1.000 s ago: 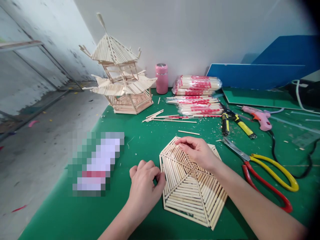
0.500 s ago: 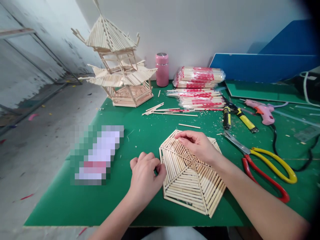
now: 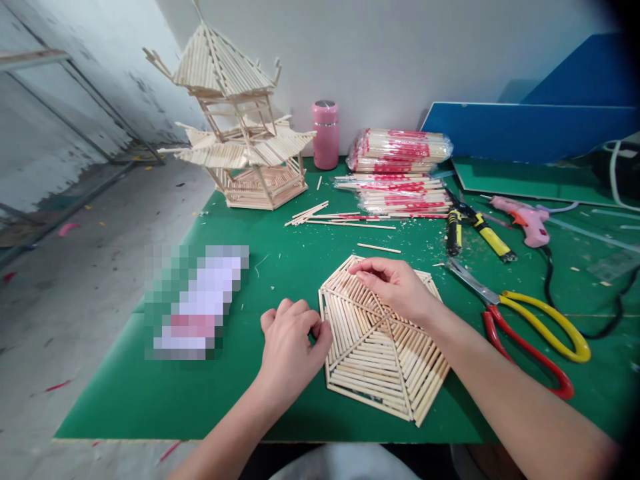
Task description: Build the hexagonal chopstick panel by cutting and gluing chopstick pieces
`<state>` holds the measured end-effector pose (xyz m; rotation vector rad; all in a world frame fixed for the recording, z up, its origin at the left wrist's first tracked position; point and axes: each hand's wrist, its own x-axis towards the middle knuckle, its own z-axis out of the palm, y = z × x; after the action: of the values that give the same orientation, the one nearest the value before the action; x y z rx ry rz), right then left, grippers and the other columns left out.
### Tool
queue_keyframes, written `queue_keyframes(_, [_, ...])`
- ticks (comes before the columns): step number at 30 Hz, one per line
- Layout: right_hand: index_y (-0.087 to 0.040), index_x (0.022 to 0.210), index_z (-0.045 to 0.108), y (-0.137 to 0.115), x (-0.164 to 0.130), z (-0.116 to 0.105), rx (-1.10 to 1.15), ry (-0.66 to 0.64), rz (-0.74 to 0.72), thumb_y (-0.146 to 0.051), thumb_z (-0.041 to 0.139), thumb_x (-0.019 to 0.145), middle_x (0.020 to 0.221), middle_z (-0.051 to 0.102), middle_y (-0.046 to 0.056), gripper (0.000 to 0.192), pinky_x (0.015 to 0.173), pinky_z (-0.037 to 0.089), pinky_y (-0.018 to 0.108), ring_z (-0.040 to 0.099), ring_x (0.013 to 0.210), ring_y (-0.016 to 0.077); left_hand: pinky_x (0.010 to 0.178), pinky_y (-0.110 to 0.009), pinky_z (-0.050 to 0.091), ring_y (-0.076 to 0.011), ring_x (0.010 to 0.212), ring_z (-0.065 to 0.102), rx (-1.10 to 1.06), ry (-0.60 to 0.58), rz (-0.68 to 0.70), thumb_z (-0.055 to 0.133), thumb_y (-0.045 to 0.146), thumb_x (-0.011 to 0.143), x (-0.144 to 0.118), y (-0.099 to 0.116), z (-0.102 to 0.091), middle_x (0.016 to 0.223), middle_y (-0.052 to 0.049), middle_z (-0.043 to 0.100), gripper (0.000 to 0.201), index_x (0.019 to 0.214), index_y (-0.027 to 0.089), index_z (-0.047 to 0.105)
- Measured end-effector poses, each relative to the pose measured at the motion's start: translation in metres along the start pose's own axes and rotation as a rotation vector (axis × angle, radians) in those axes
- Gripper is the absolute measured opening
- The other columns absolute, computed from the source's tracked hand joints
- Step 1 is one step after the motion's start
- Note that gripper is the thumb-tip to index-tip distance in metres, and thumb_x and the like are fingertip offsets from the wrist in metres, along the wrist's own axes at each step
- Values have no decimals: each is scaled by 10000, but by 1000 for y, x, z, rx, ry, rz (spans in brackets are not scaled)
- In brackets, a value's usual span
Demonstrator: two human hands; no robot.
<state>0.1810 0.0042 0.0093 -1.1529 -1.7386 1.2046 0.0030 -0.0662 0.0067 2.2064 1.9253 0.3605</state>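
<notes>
A flat hexagonal panel (image 3: 376, 347) built from rows of wooden sticks is laid on the green table (image 3: 280, 280), close to its near edge. The left hand (image 3: 291, 347) is curled loosely at the panel's left edge, with the fingertips pressed against the outermost sticks; nothing is gripped in it. The right hand (image 3: 395, 288) is rested on the panel's upper part, fingers bent and pinched down onto the sticks near the top corner, though whether a single stick is caught between them cannot be told.

Just right of the panel, large shears (image 3: 525, 327) with red and yellow handles are seen lying flat, blades pointed toward the panel. Beyond them, yellow-and-black cutters (image 3: 473, 233) are laid, and a pink glue gun (image 3: 523, 220) with its dark cord is placed farther right. Behind the panel, loose sticks (image 3: 330, 222) are scattered, and wrapped bundles of chopsticks (image 3: 397, 173) are stacked near the wall beside a pink bottle (image 3: 325, 135). At the far left corner of the table, a two-tiered stick pagoda (image 3: 240, 127) is stood upright. Blue boards (image 3: 525, 133) are propped against the wall at right.
</notes>
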Motion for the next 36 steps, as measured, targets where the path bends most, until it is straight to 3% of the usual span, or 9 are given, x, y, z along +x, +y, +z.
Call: queue_keyframes(36, [-214, 840, 638, 0, 1, -1, 16, 1, 17, -242, 517, 783, 863, 660, 28, 137, 688, 472, 285, 595, 782, 140, 643, -323, 258, -162, 666, 432, -8, 18, 22, 403, 230, 785, -2, 0, -3, 574, -3, 495, 301, 493, 172, 450])
